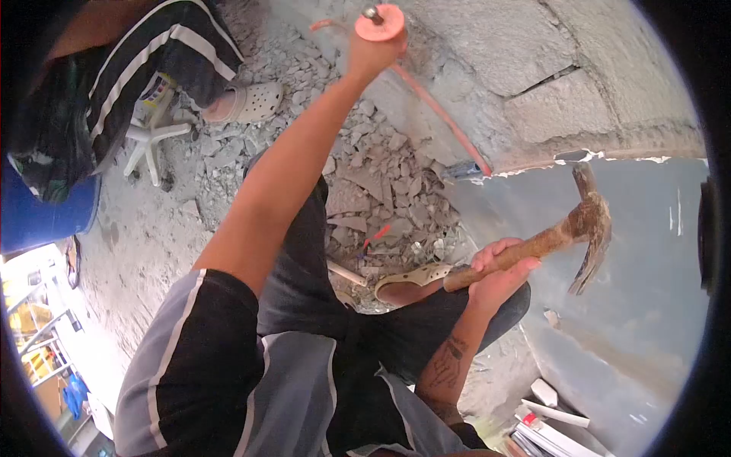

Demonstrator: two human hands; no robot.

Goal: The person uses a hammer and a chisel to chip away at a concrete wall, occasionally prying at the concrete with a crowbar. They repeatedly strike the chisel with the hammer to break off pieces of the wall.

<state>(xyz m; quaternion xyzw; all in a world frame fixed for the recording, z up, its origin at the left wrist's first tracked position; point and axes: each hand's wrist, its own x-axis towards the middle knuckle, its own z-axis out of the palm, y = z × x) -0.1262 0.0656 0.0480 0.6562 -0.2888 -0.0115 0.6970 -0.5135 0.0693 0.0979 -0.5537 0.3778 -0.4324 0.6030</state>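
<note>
My left hand (373, 57) reaches up to the broken wall and is closed round a chisel with a round pink hand guard (387, 24). The chisel's metal striking end points towards me; its tip is hidden behind the hand. My right hand (499, 278) grips the wooden handle of a worn claw hammer (560, 234), held over my bent knee. The hammer's rusty, dusty head is raised in front of the grey painted wall (647, 251), apart from the chisel.
Rubble (381, 183) covers the floor around my shoe (411, 282). An orange-pink conduit (442, 118) runs along the chipped wall (487, 53). Another person's leg and shoe (259, 103), a white chair base (156, 137) and a blue drum (53, 213) are at left. Tile pieces (556, 415) lie lower right.
</note>
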